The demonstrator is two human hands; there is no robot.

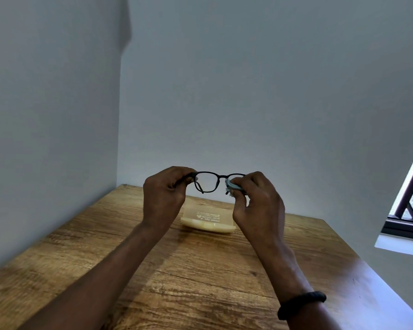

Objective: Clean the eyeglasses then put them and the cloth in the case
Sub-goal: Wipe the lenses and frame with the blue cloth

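Black-framed eyeglasses are held up in the air above the wooden table, in front of the wall. My left hand grips the frame's left end at the hinge. My right hand pinches a pale grey cloth around the right lens, which the cloth and fingers mostly hide. A cream eyeglass case lies open on the table below and behind my hands, its lid partly hidden by them.
Grey walls meet in a corner behind the table at the left. A window with a dark frame is at the right, past the table's right edge. A black band is on my right wrist.
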